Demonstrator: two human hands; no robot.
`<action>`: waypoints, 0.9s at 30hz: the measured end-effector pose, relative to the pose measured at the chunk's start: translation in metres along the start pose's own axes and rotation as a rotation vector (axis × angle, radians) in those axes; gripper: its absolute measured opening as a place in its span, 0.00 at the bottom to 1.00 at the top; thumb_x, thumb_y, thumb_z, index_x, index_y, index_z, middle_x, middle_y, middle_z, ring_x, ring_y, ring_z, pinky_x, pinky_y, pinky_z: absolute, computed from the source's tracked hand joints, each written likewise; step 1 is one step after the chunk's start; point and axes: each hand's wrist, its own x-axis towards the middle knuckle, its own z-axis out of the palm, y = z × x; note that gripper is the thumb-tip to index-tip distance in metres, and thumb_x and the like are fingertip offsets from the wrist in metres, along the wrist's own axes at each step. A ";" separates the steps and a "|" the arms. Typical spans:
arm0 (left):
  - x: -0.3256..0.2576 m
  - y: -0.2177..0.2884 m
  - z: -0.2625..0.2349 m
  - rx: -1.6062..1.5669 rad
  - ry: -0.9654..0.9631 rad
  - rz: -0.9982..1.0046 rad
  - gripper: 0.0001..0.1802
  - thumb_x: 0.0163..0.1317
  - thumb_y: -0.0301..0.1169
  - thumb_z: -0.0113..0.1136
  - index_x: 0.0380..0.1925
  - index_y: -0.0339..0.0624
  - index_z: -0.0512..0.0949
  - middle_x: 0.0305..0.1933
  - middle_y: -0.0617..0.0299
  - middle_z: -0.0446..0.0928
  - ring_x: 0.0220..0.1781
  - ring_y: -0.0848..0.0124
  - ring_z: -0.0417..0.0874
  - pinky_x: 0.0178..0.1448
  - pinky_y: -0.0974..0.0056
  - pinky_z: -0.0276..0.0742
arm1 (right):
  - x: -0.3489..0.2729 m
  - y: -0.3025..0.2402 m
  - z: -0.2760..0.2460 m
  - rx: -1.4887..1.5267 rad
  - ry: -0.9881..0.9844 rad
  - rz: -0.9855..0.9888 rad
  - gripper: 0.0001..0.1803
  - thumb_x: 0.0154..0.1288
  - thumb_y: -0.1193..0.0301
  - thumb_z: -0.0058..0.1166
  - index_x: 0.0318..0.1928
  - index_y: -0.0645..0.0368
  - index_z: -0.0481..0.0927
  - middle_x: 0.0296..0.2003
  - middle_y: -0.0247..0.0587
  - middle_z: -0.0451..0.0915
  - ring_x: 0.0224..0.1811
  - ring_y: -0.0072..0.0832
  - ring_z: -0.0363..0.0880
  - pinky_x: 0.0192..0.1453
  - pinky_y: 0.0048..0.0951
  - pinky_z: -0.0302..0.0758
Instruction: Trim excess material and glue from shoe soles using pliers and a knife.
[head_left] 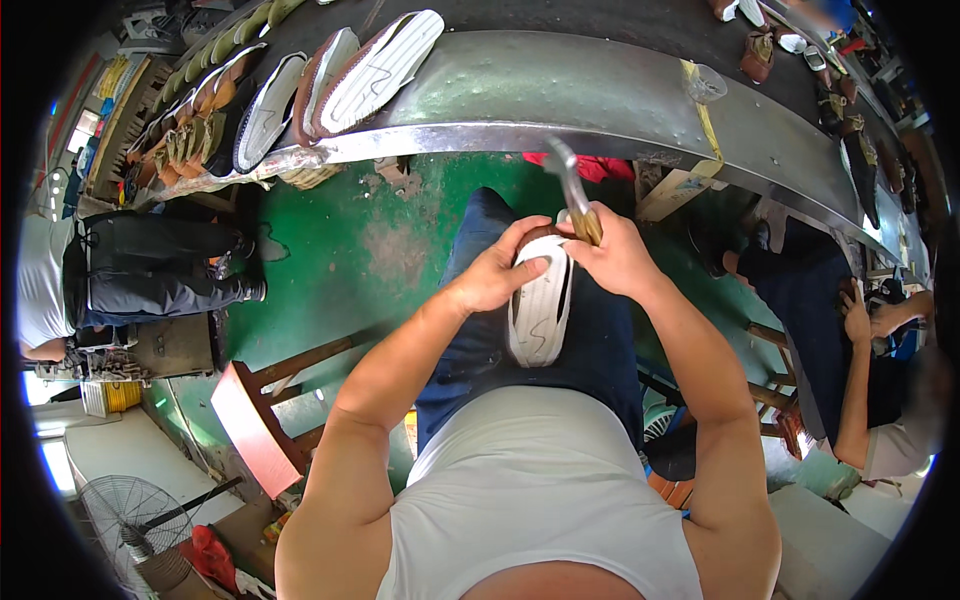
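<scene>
White shoe (542, 305): sole up, axis 12-to-6 o'clock
Left hand (493, 274): gripping shoe, 10 o'clock, nearer
Right hand (617, 256): grasping hammer (576, 196), 2 o'clock

White sleeveless top (540, 490), dark blue trousers (605, 330), bare arms (715, 395)

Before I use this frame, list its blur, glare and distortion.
In the head view, the silvery hammer-like tool with a golden-brown handle blurs at its upper end; the long grey metal bench bows and shows soft sheen; black fills the corners.
</scene>
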 end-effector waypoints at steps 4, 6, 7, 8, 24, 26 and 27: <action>-0.010 -0.018 -0.017 -0.128 0.147 -0.061 0.28 0.74 0.33 0.55 0.70 0.44 0.59 0.64 0.57 0.72 0.66 0.69 0.71 0.71 0.63 0.65 | -0.024 0.012 0.002 0.119 -0.063 0.195 0.12 0.72 0.65 0.53 0.41 0.63 0.75 0.29 0.40 0.83 0.27 0.24 0.82 0.35 0.29 0.78; -0.011 -0.025 -0.021 -0.081 0.264 -0.090 0.27 0.74 0.34 0.55 0.69 0.45 0.60 0.63 0.57 0.72 0.65 0.69 0.71 0.70 0.63 0.66 | -0.063 0.009 0.006 0.246 -0.149 0.340 0.13 0.73 0.65 0.53 0.44 0.64 0.76 0.29 0.37 0.83 0.27 0.22 0.81 0.34 0.28 0.78; -0.009 -0.028 -0.024 -0.063 0.309 -0.140 0.27 0.74 0.35 0.55 0.69 0.45 0.60 0.63 0.58 0.72 0.65 0.69 0.71 0.70 0.63 0.66 | -0.081 0.009 0.013 0.312 -0.179 0.342 0.14 0.73 0.64 0.52 0.46 0.64 0.76 0.29 0.37 0.82 0.27 0.22 0.80 0.34 0.28 0.77; -0.008 -0.029 -0.024 -0.046 0.346 -0.195 0.27 0.74 0.37 0.55 0.69 0.46 0.60 0.63 0.58 0.73 0.64 0.69 0.72 0.69 0.63 0.67 | -0.094 0.005 0.018 0.380 -0.202 0.350 0.15 0.74 0.64 0.52 0.48 0.65 0.77 0.30 0.36 0.82 0.27 0.21 0.79 0.34 0.28 0.77; -0.005 -0.037 -0.026 -0.015 0.277 -0.068 0.26 0.74 0.33 0.54 0.70 0.46 0.63 0.61 0.57 0.75 0.63 0.68 0.73 0.70 0.62 0.67 | -0.052 0.010 0.030 0.142 -0.398 0.409 0.13 0.73 0.66 0.51 0.38 0.65 0.75 0.25 0.43 0.81 0.24 0.32 0.81 0.35 0.35 0.78; -0.005 -0.048 -0.029 -0.065 0.299 -0.062 0.26 0.74 0.33 0.55 0.69 0.46 0.64 0.60 0.60 0.75 0.61 0.70 0.73 0.68 0.63 0.68 | -0.052 0.036 0.043 0.033 -0.366 0.326 0.13 0.72 0.66 0.53 0.41 0.66 0.76 0.24 0.46 0.81 0.26 0.38 0.82 0.36 0.37 0.77; -0.005 -0.048 -0.029 -0.116 0.316 -0.059 0.26 0.73 0.32 0.56 0.69 0.46 0.65 0.58 0.62 0.76 0.59 0.72 0.74 0.66 0.64 0.70 | -0.053 0.048 0.051 -0.054 -0.274 0.210 0.13 0.72 0.66 0.53 0.43 0.66 0.76 0.24 0.46 0.81 0.26 0.40 0.82 0.36 0.37 0.77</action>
